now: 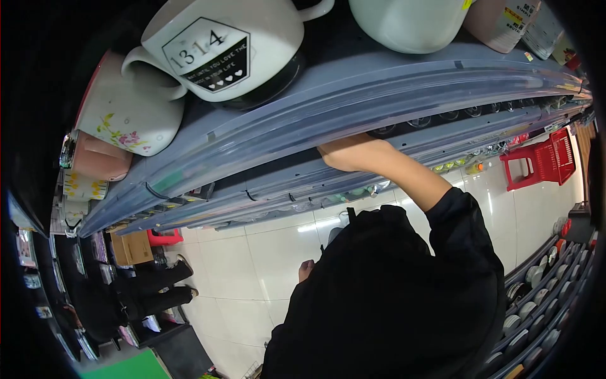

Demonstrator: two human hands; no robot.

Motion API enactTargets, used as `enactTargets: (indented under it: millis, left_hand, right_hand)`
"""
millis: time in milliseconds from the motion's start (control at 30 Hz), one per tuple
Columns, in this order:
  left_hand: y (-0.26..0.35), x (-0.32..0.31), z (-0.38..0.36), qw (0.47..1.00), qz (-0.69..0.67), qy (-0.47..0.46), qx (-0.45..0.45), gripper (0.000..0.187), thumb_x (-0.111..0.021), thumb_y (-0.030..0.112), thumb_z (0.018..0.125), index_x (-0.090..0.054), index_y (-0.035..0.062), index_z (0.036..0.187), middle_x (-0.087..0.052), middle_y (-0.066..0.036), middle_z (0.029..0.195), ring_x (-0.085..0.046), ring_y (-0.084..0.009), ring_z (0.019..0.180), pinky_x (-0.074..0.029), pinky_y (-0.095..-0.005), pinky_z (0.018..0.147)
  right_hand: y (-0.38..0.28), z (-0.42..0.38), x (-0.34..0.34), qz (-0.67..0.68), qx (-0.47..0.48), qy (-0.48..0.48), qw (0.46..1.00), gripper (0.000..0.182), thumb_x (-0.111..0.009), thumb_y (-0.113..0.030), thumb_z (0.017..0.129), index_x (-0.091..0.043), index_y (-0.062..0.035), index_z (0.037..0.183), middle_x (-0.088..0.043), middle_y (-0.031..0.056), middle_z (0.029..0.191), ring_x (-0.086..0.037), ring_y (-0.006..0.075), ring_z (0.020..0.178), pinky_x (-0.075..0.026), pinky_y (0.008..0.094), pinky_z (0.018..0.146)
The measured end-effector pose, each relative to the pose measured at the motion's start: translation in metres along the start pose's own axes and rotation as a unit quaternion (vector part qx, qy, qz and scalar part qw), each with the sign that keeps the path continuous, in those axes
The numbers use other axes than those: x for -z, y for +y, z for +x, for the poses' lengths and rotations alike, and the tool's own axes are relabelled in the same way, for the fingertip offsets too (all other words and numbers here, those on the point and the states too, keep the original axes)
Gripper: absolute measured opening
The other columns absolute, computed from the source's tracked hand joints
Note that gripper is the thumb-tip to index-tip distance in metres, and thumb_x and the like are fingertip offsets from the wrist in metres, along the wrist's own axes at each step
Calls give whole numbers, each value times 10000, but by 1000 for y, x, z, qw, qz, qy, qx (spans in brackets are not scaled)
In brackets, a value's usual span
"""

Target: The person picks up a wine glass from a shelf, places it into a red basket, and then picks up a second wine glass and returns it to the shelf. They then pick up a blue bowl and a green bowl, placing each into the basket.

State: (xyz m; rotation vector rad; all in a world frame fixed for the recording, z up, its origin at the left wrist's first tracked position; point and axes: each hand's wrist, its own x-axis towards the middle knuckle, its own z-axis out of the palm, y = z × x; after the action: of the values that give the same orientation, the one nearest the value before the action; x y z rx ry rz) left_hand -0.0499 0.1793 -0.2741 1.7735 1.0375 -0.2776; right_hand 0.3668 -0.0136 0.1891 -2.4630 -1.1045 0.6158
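Note:
My right hand (350, 151) reaches in under the front edge of the upper shelf (315, 120), onto the level below. Its fingers are hidden by the shelf lip, so whatever they touch or hold is out of sight. Dark glass-like items (420, 121) stand in a row on that lower level, just right of the hand. Low beside my black clothing, only a small part of my left hand (306, 270) shows; its fingers cannot be made out. Above the reaching arm, a white mug (233, 44) printed "1314" sits on the upper shelf.
A flowered cup (136, 117), a pink cup (101, 158) and a white vessel (410, 22) also stand on the upper shelf. A red plastic stool (524, 164) is on the tiled floor (240, 278). Another person in dark trousers (158, 290) stands at left. Racks (543, 290) line the right.

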Motion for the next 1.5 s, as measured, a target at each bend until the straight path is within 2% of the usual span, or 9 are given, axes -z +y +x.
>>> enactTargets:
  millis: [133, 433, 533, 633, 800, 833, 867, 933, 1500]
  left_hand:
    - [41, -3, 3, 995, -71, -56, 28, 323, -552, 247, 950, -591, -39, 1096, -662, -116, 884, -618, -192, 799, -488, -321, 736]
    - [51, 12, -1, 998, 23, -56, 35, 338, -546, 268, 942, -618, -32, 1083, -671, -135, 866, -625, -194, 804, -489, -316, 736]
    - [6, 12, 19, 995, 69, -39, -53, 345, -549, 272, 934, -637, -36, 1061, -677, -154, 869, -633, -206, 799, -492, -324, 733]
    - [20, 17, 12, 995, 72, -57, -39, 342, -545, 268, 934, -640, -38, 1056, -680, -158, 879, -637, -210, 806, -493, -323, 736]
    - [55, 19, 5, 994, 55, -95, -5, 336, -533, 254, 936, -642, -41, 1056, -683, -162, 886, -639, -214, 809, -492, -320, 738]
    - [61, 18, 5, 993, 38, -108, 5, 334, -527, 247, 938, -638, -42, 1064, -682, -160, 877, -635, -213, 802, -490, -318, 737]
    - [67, 15, 4, 993, 38, -109, 6, 334, -527, 247, 938, -638, -42, 1064, -682, -160, 877, -635, -213, 802, -490, -318, 737]
    - [82, 9, -2, 995, -23, -101, -7, 333, -520, 236, 941, -629, -49, 1073, -666, -129, 820, -608, -187, 753, -478, -308, 700]
    - [81, 12, -14, 993, 56, -97, -22, 340, -516, 252, 943, -623, -50, 1057, -657, -112, 789, -607, -178, 741, -480, -315, 680]
  right_hand:
    - [1, -6, 5, 14, -5, -8, 1000, 585, -419, 44, 810, -421, -68, 1384, -381, 232, 1436, -330, 397, 1351, -301, 468, 1111]
    - [11, -9, -5, 33, -32, -1, 999, 467, -430, -36, 859, -477, -57, 1323, -463, 234, 1359, -419, 408, 1273, -344, 464, 1069]
    - [17, -12, -8, 66, 4, 40, 997, 378, -471, -158, 908, -525, -53, 1268, -522, 227, 1284, -467, 410, 1210, -372, 456, 1038]
    - [23, -14, -22, 90, 49, 119, 988, 388, -505, -298, 928, -561, -58, 1228, -553, 209, 1243, -487, 399, 1183, -375, 471, 1025]
    - [14, -36, -47, -70, 18, 160, 985, 531, -456, -444, 946, -530, -76, 1322, -507, 200, 1352, -377, 464, 1292, -209, 572, 1108]
    - [9, -45, -53, -97, 48, 279, 954, 502, -509, -438, 932, -608, -33, 1210, -598, 206, 1201, -517, 386, 1157, -289, 527, 1060]
    - [8, -49, -58, -97, 47, 278, 954, 502, -509, -438, 932, -608, -33, 1210, -598, 206, 1201, -517, 386, 1157, -289, 527, 1060]
    - [8, -54, -68, -102, 40, 272, 956, 597, -422, -508, 949, -527, -63, 1332, -446, 220, 1405, -316, 472, 1329, -152, 578, 1127]
    - [-1, -50, -87, -104, -22, 310, 945, 623, -463, -541, 924, -529, -59, 1312, -428, 209, 1414, -324, 424, 1338, -172, 551, 1122]
